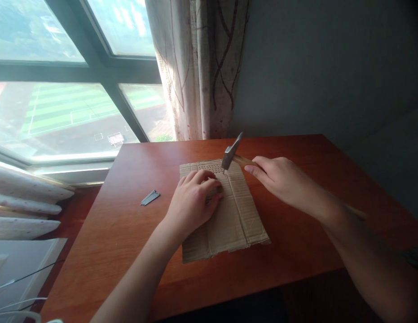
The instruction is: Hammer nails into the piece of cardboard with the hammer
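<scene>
A flat piece of brown cardboard [235, 220] lies on the reddish wooden table [128, 233]. My left hand [193, 202] rests on the cardboard with its fingers curled and pinched near the far edge; what they pinch is too small to name. My right hand [283, 179] grips the wooden handle of a hammer [231, 152] close to its metal head. The head hovers just above the cardboard's far edge, right beside my left fingertips. A patch of small holes shows in the cardboard under the hammer.
A small bundle of nails [150, 197] lies on the table left of the cardboard. A window [60, 89] and a patterned curtain [198, 67] stand behind the table. White bedding [23, 202] and cables sit at the lower left.
</scene>
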Demonstrator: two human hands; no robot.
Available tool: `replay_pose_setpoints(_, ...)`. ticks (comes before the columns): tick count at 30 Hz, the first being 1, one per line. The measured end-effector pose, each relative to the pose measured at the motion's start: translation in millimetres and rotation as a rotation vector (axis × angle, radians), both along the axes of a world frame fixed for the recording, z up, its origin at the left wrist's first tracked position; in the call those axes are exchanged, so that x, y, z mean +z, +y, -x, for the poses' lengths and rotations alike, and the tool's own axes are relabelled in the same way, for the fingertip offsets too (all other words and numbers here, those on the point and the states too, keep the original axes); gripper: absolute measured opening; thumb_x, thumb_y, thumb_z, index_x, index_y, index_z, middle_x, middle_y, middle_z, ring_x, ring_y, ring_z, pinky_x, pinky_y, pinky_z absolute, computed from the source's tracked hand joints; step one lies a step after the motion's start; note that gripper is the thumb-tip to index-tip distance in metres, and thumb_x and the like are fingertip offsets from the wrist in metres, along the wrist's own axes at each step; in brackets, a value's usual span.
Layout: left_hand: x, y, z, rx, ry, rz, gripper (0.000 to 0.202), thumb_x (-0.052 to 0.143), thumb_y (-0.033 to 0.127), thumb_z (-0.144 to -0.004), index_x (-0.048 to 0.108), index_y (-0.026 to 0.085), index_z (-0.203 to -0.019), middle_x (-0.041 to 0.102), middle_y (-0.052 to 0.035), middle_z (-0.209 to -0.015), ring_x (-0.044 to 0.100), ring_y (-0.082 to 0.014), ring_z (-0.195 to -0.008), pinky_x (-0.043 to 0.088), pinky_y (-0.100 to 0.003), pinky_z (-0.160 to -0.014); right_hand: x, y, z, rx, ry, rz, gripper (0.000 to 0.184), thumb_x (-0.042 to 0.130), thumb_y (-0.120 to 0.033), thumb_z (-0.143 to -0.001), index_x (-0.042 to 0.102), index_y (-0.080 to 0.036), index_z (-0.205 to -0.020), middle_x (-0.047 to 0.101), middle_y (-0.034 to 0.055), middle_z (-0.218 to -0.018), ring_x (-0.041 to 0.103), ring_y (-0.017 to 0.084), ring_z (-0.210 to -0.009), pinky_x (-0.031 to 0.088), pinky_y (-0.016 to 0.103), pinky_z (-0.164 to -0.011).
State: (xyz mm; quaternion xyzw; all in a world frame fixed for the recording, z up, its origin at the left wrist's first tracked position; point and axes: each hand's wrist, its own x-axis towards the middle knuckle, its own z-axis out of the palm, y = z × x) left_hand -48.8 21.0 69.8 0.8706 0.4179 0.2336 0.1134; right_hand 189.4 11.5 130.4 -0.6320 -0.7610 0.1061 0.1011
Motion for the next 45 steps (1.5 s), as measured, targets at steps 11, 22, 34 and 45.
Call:
replay_pose_setpoints(11, -0.7, 0.5, -0.5, 0.013, -0.027, 0.016, 0.016, 0.063, 0.028, -0.089, 0.070, 0.025, -0.103, 0.066, -0.0051, -0.118, 0.058, -0.0262, -0.108, 0.048, -0.045, -0.096, -11.2, 0.2, 1.8, 0.006, 0.048, 0.006, 0.038, 0.039, -0.048, -0.101, 0.044, -0.022, -0.073, 0.054, -0.0010, -0.060, 0.045, 0.014, -0.053, 0.026, 0.030, -0.056)
replay_pose_setpoints(22, -3.3, 0.1, 1.6, 0.014, -0.026, 0.018, 0.017, 0.062, 0.029, -0.090, 0.070, 0.026, -0.104, 0.065, -0.0047, -0.120, 0.058, -0.0256, -0.109, 0.047, -0.044, -0.098, -19.6, -0.4, -9.6, -0.077, 0.552, -0.123, 0.041, 0.051, -0.054, -0.096, 0.047, -0.021, -0.071, 0.045, -0.0036, -0.058, 0.039, 0.010, -0.051, 0.026, 0.027, -0.049)
replay_pose_setpoints(34, -3.8, -1.3, 1.4, 0.018, -0.019, 0.010, 0.017, 0.062, 0.029, -0.090, 0.070, 0.025, -0.105, 0.064, -0.0064, -0.121, 0.058, -0.0266, -0.110, 0.048, -0.047, -0.098, -33.4, 13.8, -20.1, -0.091, 1.336, -0.431, 0.048, 0.065, -0.053, -0.088, 0.041, -0.022, -0.061, 0.030, -0.0075, -0.049, 0.028, 0.006, -0.036, 0.019, 0.025, -0.036)
replay_pose_setpoints(45, -0.8, -0.3, 3.7, -0.036, -0.078, 0.003, 0.021, 0.061, 0.027, -0.091, 0.068, 0.023, -0.110, 0.064, -0.0079, -0.124, 0.059, -0.0264, -0.113, 0.049, -0.048, -0.098, -52.4, 4.7, -25.5, -0.091, 1.119, -0.647, 0.042, 0.059, -0.048, -0.093, 0.048, -0.021, -0.064, 0.045, -0.0029, -0.058, 0.047, 0.011, -0.053, 0.044, 0.027, -0.053)
